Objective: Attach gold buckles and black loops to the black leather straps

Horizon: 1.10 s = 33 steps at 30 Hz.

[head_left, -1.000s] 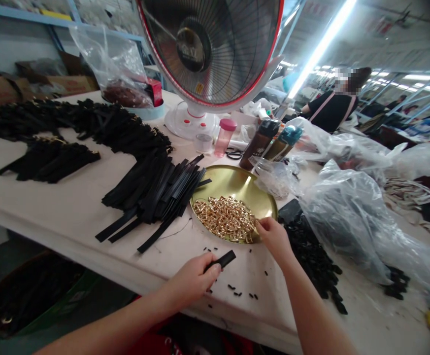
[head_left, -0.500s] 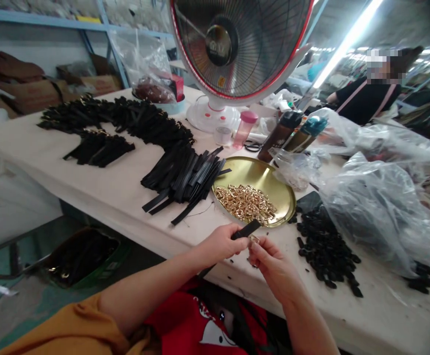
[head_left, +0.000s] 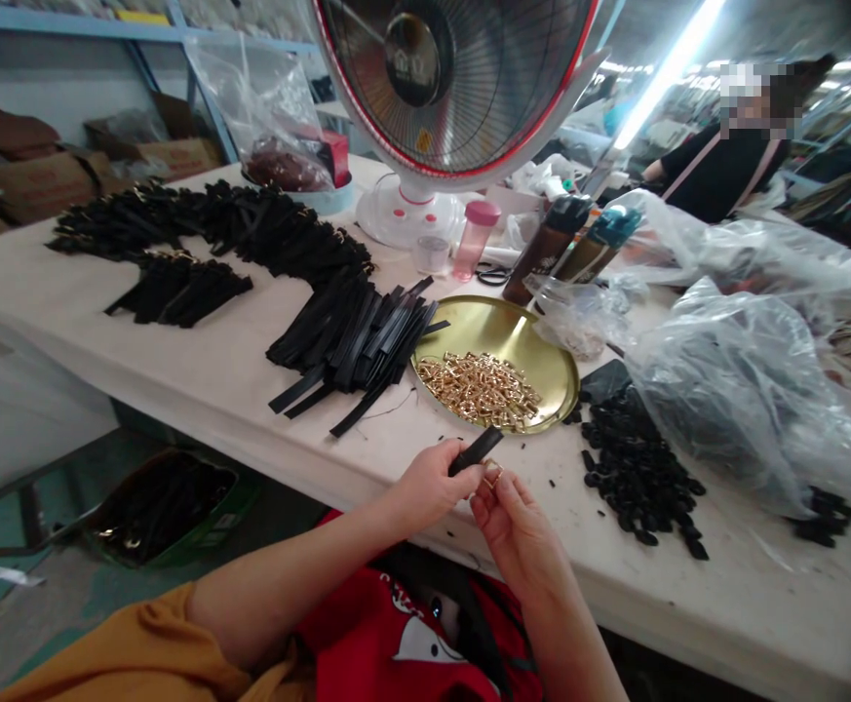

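Note:
My left hand is closed around a black strap, whose end sticks out past the thumb. Close against it, my right hand pinches a small gold buckle between thumb and fingers. The buckle sits beside the strap; whether the strap passes through it I cannot tell. Just beyond my hands, a round gold tray holds a heap of gold buckles. Left of the tray lies a pile of loose black straps. Small black pieces are heaped to the right.
Bundles of black straps with gold fittings lie at the far left. A fan-shaped heater stands behind the tray, near a pink cup and dark bottles. Clear plastic bags cover the right side. A person is at the back right.
My right hand has turned, its palm and fingers now showing more from below, with the buckle still pinched. The left hand keeps its hold on the strap. The whole view has shifted slightly.

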### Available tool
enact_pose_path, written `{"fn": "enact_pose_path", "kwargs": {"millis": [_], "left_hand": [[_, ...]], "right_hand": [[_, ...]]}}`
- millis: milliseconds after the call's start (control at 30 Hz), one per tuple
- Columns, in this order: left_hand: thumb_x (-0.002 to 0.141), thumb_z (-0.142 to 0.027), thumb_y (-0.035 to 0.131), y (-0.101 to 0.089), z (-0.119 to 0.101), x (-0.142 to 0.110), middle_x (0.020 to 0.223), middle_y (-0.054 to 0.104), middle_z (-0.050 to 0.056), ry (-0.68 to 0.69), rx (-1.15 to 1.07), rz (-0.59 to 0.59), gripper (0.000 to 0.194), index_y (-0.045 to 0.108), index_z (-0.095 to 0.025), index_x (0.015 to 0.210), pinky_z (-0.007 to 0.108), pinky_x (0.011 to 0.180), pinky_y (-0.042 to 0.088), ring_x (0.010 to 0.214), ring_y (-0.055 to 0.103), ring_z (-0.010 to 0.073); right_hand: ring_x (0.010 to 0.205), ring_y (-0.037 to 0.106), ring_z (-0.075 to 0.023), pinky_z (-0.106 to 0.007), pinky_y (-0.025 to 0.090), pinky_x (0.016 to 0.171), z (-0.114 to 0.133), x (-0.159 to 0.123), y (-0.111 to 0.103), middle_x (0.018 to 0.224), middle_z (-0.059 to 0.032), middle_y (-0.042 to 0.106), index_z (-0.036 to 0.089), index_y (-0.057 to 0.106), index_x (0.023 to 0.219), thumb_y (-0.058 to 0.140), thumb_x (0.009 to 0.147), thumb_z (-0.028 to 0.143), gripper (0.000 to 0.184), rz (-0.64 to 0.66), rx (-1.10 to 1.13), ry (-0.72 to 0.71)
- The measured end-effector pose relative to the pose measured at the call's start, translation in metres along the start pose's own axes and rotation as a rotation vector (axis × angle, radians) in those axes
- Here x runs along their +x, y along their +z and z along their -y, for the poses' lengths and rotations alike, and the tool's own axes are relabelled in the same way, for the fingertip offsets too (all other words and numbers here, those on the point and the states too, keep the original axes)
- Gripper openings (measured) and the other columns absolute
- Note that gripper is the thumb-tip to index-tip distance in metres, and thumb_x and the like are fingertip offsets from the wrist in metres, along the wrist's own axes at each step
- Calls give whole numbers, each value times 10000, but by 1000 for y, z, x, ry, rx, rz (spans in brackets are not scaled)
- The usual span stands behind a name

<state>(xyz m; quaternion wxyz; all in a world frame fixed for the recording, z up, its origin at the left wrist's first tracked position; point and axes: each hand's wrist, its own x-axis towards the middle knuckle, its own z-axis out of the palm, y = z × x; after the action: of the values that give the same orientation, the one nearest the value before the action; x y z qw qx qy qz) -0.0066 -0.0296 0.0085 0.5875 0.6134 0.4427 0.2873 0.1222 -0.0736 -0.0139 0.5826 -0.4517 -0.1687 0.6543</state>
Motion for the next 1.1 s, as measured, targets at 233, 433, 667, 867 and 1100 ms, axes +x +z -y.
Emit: {"fn": "enact_pose_path", "kwargs": {"millis": [233, 433, 667, 867, 1100], "left_hand": [[868, -372, 328, -9, 3, -9, 607, 474, -29, 57, 358, 125, 300, 506, -173, 730, 204, 531, 289, 586, 435, 106], [870, -352, 335, -8, 2, -8, 640, 526, -19, 105, 485, 155, 292, 549, -183, 767, 209, 534, 279, 598, 463, 114], [861, -355, 357, -15, 2, -8, 619, 525, -14, 142, 581, 272, 291, 547, -179, 726, 212, 514, 257, 578, 456, 113], [847, -320, 356, -3, 0, -16, 697, 560, 11, 78, 487, 183, 229, 526, -176, 796, 225, 546, 298, 632, 486, 133], [858, -435, 306, -5, 0, -14, 598, 472, -29, -35, 204, 272, 354, 484, -158, 728, 197, 498, 312, 547, 436, 94]], "right_hand": [[597, 529, -71, -194, 474, 586, 7, 5, -12, 793, 13, 628, 197, 601, 638, 722, 643, 305, 163, -92, -123, -106], [563, 502, -62, -183, 441, 569, 8, 2, -13, 669, 60, 555, 230, 585, 765, 748, 614, 258, 224, -32, -122, -76], [600, 534, -79, -209, 462, 602, -1, -4, -20, 737, 44, 594, 239, 583, 786, 733, 629, 263, 218, 23, -53, 71], [675, 555, -108, -236, 472, 655, -7, -7, -13, 734, 30, 596, 234, 593, 762, 735, 615, 270, 207, 10, -72, 24], [722, 549, -124, -265, 450, 706, -8, -14, -23, 800, 21, 621, 231, 602, 840, 692, 676, 304, 200, 12, -371, -115]]}}
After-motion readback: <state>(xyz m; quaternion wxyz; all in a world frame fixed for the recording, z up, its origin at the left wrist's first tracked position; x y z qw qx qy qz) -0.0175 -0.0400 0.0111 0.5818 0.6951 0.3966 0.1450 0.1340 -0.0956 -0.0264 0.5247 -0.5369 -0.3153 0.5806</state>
